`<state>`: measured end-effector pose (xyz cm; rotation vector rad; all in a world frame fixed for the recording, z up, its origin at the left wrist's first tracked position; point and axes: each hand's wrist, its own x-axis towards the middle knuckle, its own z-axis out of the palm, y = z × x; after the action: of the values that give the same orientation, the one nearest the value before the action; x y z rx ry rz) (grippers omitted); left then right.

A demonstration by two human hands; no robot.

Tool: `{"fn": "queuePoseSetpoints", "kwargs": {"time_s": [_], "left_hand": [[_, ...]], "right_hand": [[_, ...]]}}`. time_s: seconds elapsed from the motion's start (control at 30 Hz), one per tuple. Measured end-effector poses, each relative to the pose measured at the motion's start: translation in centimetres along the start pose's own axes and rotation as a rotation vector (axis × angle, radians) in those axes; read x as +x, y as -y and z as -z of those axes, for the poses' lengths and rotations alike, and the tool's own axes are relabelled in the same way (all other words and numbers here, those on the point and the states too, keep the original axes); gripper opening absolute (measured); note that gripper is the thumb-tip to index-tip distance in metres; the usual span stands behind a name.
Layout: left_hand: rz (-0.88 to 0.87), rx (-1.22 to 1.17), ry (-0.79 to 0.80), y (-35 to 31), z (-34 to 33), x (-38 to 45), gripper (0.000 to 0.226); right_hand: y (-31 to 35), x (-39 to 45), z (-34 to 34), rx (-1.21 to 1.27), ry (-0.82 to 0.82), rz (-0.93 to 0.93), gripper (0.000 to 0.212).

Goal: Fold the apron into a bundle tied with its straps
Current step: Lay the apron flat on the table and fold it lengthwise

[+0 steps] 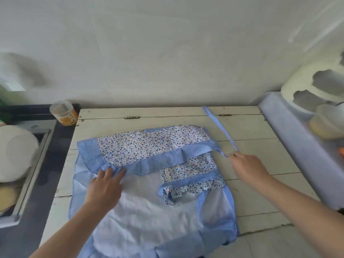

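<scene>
The apron (149, 207) lies spread on a white wooden table (260, 164), pale lining up. Its floral far part (141, 144) with blue gingham trim is folded over toward me. My left hand (106, 185) rests flat on the gingham edge at the left, fingers apart. My right hand (249, 165) pinches a blue gingham strap (217, 123) near its root at the apron's right corner. The strap runs diagonally away to the table's far edge. A second floral flap (191, 175) with a short strap end lies on the lining.
A plastic jar (64, 113) with an orange label stands at the table's far left corner. A white bowl (14, 151) sits in a tray on the dark counter at left. A blue-covered shelf (290, 131) with containers (325, 123) runs along the right. A wall stands behind.
</scene>
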<state>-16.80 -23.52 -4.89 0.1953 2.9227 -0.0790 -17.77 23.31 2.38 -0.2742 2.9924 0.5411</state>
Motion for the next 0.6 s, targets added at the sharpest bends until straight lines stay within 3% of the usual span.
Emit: {"fn": "queuePoseSetpoints", "kwargs": {"time_s": [0.13, 0.3, 0.4, 0.6], "left_hand": [[0.018, -0.024, -0.031, -0.7, -0.3, 0.2, 0.063], [0.055, -0.012, -0.052, -1.3, -0.3, -0.1, 0.059], [-0.024, 0.050, -0.188, -1.1, -0.4, 0.1, 0.042], [-0.241, 0.169, -0.337, 0.0, 1.1, 1.9, 0.026]], "right_hand": [[-0.6, -4.1, -2.3, 0.031, 0.248, -0.011, 0.049], [-1.0, -8.5, -4.3, 0.134, 0.350, -0.187, 0.055], [-2.0, -10.5, -4.6, 0.189, 0.362, -0.281, 0.059], [-2.9, -10.1, -5.2, 0.222, 0.334, -0.347, 0.024]]}}
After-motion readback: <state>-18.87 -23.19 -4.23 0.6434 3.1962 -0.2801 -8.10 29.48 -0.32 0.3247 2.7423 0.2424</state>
